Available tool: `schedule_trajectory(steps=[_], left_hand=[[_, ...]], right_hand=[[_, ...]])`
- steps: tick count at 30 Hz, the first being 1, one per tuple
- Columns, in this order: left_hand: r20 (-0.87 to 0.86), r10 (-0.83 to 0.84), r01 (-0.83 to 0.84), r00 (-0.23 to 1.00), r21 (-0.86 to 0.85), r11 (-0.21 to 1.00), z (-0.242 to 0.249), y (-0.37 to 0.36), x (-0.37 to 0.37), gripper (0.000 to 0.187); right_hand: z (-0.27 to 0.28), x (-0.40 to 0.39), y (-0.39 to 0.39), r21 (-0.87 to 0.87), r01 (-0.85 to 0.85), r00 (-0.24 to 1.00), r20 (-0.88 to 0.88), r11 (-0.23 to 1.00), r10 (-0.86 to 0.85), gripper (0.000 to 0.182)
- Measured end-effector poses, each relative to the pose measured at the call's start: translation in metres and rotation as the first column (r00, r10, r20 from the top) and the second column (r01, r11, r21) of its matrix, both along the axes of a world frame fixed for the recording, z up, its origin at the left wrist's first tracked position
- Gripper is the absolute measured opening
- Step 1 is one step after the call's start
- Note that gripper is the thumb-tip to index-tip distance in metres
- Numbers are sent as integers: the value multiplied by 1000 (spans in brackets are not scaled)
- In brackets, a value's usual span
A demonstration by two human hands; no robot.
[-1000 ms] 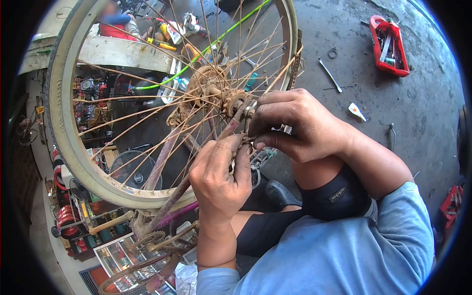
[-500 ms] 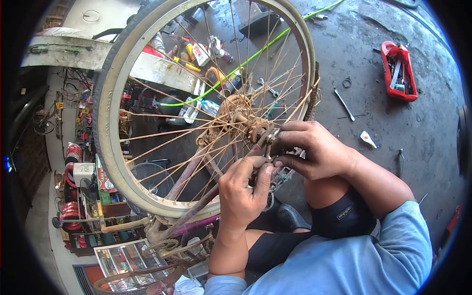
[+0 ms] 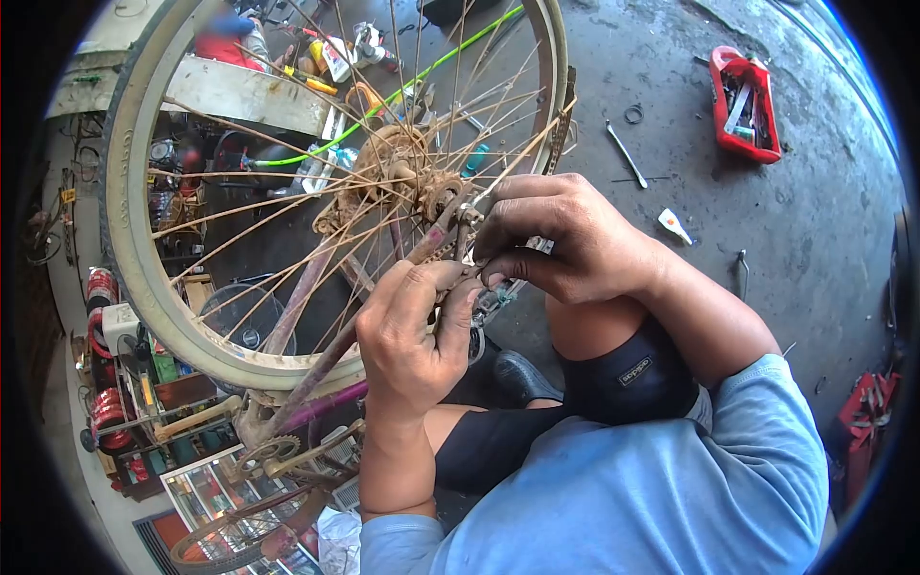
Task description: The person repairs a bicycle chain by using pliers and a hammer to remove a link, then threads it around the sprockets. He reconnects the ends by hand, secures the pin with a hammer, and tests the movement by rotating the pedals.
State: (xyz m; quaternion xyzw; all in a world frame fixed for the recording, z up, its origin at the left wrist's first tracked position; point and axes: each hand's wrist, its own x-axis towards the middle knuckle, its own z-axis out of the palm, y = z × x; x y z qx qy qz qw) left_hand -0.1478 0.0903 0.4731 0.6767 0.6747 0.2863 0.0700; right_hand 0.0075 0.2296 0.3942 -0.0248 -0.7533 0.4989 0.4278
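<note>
Two hands are at work, both yours, at one bicycle wheel. Your left fingers are bent and drawn nearly together, the thumb facing the index finger, in a pinch on one small part. Your right fingers close on the same part from the other side, thumb and index tips almost meeting. The part is too small and too covered to identify.

The pinch lies just beside the axle end, near the one rusty hub. The wheel stands in front of you, to the left of your right hand; its rusty spokes overlap too much to count. One purple tube runs below the rim.

On the floor, to the right of the wheel, you have one red tray holding several tools, one ring, one wrench, one small white bottle and one bent metal rod. These lie apart from one another. One bright green cable crosses behind the spokes. One other person, in red, is partly visible at upper left, well apart from your hands.
</note>
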Motion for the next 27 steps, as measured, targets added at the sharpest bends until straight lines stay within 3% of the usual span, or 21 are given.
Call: schedule_trajectory(steps=[4,6,8,9,12,14,17,22,24,27], left_hand=[[20,-3,3,1000,3,1000,4,2,2,13],[132,43,-27,990,-118,993,8,2,2,12],[130,20,5,991,-185,983,10,4,-1,16],[-3,-50,49,999,-126,991,8,7,-3,20],[76,-64,72,995,-115,991,4,12,-3,18],[30,-58,59,998,-33,998,4,14,1,17],[140,-9,28,990,-136,990,8,13,4,16],[164,-25,44,986,-110,993,1,11,1,17],[113,-28,39,993,-100,994,3,8,4,15],[36,-71,70,997,46,997,2,1,4,12]], right_hand=[[3,3,2,-2,5,1000,-24,1000,-5,18],[4,6,2,25,32,999,-31,999,-32,19],[3,7,1,38,38,999,-10,999,-38,22],[2,8,1,47,25,1000,7,999,-26,22],[8,12,3,58,6,1000,17,998,-7,20],[6,13,4,75,-29,995,92,997,22,19],[10,14,4,83,4,998,55,997,-9,18],[13,17,2,78,-7,998,66,997,1,17],[13,16,3,72,-9,999,45,997,6,18],[17,15,3,79,-11,999,35,997,8,21]])
